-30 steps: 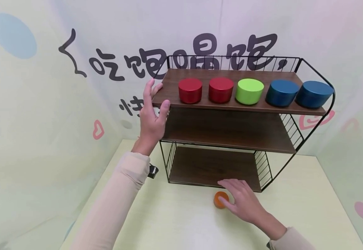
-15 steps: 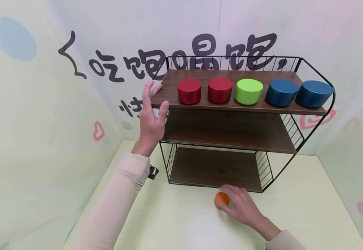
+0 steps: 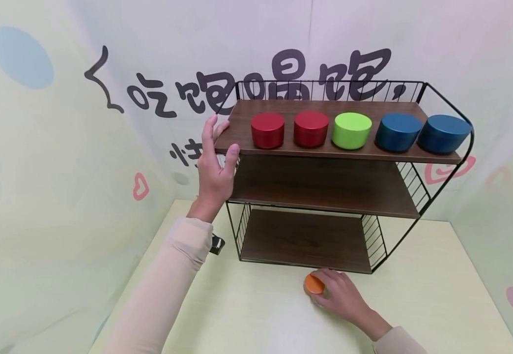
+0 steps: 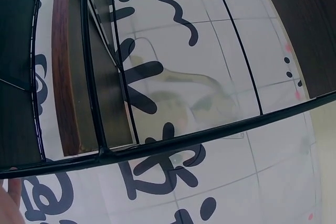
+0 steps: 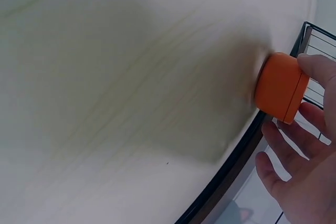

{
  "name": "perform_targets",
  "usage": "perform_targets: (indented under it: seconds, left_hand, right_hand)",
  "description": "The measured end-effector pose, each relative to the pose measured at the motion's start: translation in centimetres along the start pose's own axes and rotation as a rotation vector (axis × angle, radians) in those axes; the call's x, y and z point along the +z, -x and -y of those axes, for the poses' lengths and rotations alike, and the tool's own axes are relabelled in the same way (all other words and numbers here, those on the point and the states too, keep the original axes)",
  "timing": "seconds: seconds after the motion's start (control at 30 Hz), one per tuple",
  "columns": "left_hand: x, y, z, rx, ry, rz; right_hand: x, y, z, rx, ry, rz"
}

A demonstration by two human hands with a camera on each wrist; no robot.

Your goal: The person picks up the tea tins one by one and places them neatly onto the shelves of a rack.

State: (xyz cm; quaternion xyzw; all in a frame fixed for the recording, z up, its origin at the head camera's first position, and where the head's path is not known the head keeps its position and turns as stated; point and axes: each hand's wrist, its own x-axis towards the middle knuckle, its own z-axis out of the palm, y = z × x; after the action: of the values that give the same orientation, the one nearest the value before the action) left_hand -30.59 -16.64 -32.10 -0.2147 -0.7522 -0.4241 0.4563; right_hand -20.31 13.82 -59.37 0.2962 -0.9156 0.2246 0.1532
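Observation:
A three-tier shelf rack [image 3: 309, 241] with dark wooden boards and a black wire frame stands on the pale table. At the top board's left end, my left hand [image 3: 213, 172] holds the rack, thumb at the front edge and fingers over the side. The left wrist view shows the rack's frame [image 4: 157, 148] and only a bit of that hand. In front of the bottom board, my right hand [image 3: 342, 297] pinches a small orange round tin [image 3: 313, 284] between thumb and fingers. The right wrist view shows the tin [image 5: 281, 85] close to the table, its thumb-side seam visible.
Along the top board's front stand two red tins [image 3: 268, 131], a light green tin [image 3: 352, 131] and two blue tins [image 3: 398, 132]. A small black object [image 3: 216, 244] lies left of the rack. Printed cloth walls [image 3: 75, 162] enclose the table [image 3: 256, 314].
My right hand has moved slightly and its thumb and fingers have closed around the orange tin. My left hand stays on the rack.

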Motion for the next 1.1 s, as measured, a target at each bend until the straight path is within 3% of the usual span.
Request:
perform_targets:
  seconds: [0.5,1.1]
  left_hand:
    - [-0.1,0.0,-0.1,-0.002,0.004,-0.002]
    - [-0.1,0.1,0.0,0.008,0.011,0.018]
  right_hand:
    - [-0.4,-0.4,0.4,-0.031,0.016,-0.018]
    - [-3.1,-3.0,3.2,-0.177,0.021,-0.012]
